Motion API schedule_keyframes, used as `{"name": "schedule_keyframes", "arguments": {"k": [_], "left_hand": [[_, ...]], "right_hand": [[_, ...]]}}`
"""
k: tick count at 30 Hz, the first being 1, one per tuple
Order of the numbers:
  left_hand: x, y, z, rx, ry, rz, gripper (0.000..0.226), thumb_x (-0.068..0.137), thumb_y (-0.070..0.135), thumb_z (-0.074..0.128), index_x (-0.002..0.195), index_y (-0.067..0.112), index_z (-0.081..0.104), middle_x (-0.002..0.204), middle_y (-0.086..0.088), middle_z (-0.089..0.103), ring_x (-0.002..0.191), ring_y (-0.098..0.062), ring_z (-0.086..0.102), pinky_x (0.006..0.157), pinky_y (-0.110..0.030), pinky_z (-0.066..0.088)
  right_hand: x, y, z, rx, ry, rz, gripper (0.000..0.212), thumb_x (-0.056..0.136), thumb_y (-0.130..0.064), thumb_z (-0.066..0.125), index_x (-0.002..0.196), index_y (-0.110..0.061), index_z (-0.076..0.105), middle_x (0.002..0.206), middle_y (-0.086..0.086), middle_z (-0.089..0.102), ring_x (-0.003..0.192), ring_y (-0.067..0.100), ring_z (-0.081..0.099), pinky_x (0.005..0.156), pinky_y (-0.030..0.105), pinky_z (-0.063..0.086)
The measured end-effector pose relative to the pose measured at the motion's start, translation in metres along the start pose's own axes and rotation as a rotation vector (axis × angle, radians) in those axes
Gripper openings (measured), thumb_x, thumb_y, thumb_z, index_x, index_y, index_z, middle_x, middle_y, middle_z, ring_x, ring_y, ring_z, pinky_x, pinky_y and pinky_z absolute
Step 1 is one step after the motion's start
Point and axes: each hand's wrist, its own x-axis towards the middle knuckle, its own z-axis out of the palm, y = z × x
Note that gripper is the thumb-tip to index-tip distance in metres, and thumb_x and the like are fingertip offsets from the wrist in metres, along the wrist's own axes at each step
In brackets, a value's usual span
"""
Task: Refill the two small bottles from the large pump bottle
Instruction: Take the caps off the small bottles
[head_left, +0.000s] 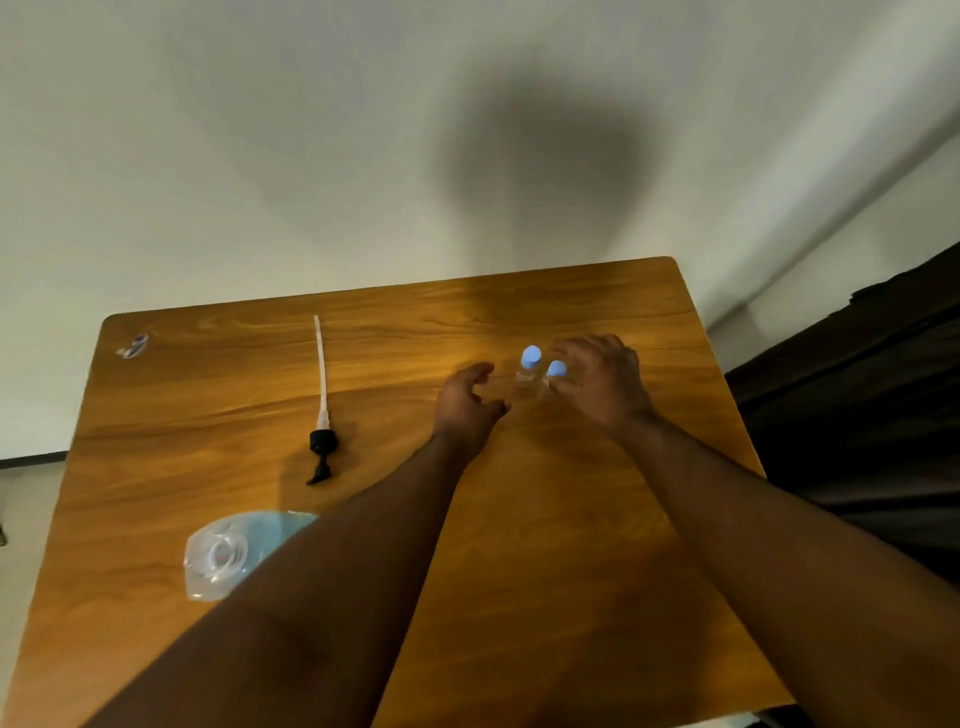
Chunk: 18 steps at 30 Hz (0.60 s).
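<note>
Both hands out over far right part of table (519, 571). Left hand (467, 402) apart, fingers loosely curved, holding nothing, just beside small bottles. Right hand (605, 387) fingers spread round right small bottle (555, 375); contact unclear through blur. Left small bottle (529, 371) upright beside it, blue caps on both. Big bottle (231, 551) at near left edge, neck open. Pump (323, 415) lying flat, left of centre. Looks early: pump off, caps to remove, both refills left.
</note>
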Motion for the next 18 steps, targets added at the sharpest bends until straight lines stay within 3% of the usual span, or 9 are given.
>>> {"name": "schedule_keyframes", "arguments": {"k": [4, 8, 10, 12, 14, 16, 18], "left_hand": [[0.031, 0.001, 0.022, 0.117, -0.062, 0.115, 0.073, 0.077, 0.012, 0.078, 0.142, 0.021, 0.046, 0.140, -0.005, 0.052, 0.126, -0.024, 0.049, 0.104, -0.041, 0.044], [0.046, 0.001, 0.036, 0.171, -0.088, 0.138, 0.070, 0.079, 0.018, 0.075, 0.142, 0.023, 0.045, 0.143, -0.003, 0.051, 0.129, -0.027, 0.047, 0.104, -0.043, 0.043], [0.052, 0.003, 0.037, 0.121, -0.076, 0.118, 0.060, 0.080, 0.017, 0.074, 0.137, 0.020, 0.052, 0.138, -0.003, 0.056, 0.126, -0.025, 0.050, 0.099, -0.036, 0.047], [0.048, 0.007, 0.033, -0.030, -0.024, 0.092, 0.045, 0.081, 0.014, 0.074, 0.125, 0.015, 0.064, 0.122, -0.001, 0.065, 0.114, -0.012, 0.058, 0.078, -0.011, 0.048], [0.032, 0.012, 0.023, -0.105, 0.025, 0.139, 0.035, 0.081, 0.016, 0.075, 0.116, 0.014, 0.068, 0.109, 0.007, 0.066, 0.098, 0.013, 0.057, 0.065, 0.000, 0.041], [0.004, 0.017, 0.006, -0.103, 0.053, 0.205, 0.032, 0.082, 0.020, 0.075, 0.113, 0.018, 0.067, 0.105, 0.019, 0.062, 0.096, 0.022, 0.051, 0.071, -0.003, 0.041], [-0.031, 0.021, -0.009, -0.112, 0.078, 0.247, 0.031, 0.082, 0.022, 0.075, 0.111, 0.021, 0.064, 0.105, 0.022, 0.062, 0.100, 0.014, 0.055, 0.082, -0.017, 0.045]], "right_hand": [[0.024, 0.004, 0.013, -0.008, -0.028, 0.022, 0.048, 0.080, -0.042, 0.068, 0.123, -0.025, 0.058, 0.124, -0.001, 0.062, 0.120, 0.023, 0.046, 0.094, 0.041, 0.030], [0.038, 0.004, 0.025, -0.018, -0.080, 0.040, 0.047, 0.078, -0.045, 0.068, 0.119, -0.025, 0.061, 0.120, -0.002, 0.064, 0.120, 0.022, 0.045, 0.093, 0.040, 0.026], [0.045, 0.002, 0.028, -0.033, -0.086, 0.035, 0.038, 0.079, -0.043, 0.068, 0.113, -0.026, 0.065, 0.112, -0.002, 0.067, 0.116, 0.021, 0.047, 0.092, 0.039, 0.025], [0.047, -0.001, 0.025, -0.030, -0.059, 0.016, 0.034, 0.079, -0.040, 0.069, 0.110, -0.025, 0.067, 0.105, -0.001, 0.068, 0.111, 0.021, 0.048, 0.088, 0.038, 0.026], [0.041, -0.010, 0.018, 0.007, -0.004, -0.006, 0.035, 0.078, -0.037, 0.072, 0.110, -0.024, 0.068, 0.103, 0.001, 0.067, 0.106, 0.020, 0.049, 0.083, 0.034, 0.024], [0.024, -0.026, 0.005, 0.104, 0.037, -0.055, 0.035, 0.076, -0.035, 0.074, 0.108, -0.022, 0.070, 0.100, 0.001, 0.066, 0.100, 0.017, 0.047, 0.080, 0.033, 0.024], [0.002, -0.047, -0.015, 0.211, 0.027, -0.096, 0.033, 0.074, -0.035, 0.075, 0.105, -0.023, 0.071, 0.097, -0.004, 0.065, 0.096, 0.011, 0.043, 0.080, 0.033, 0.025]]}}
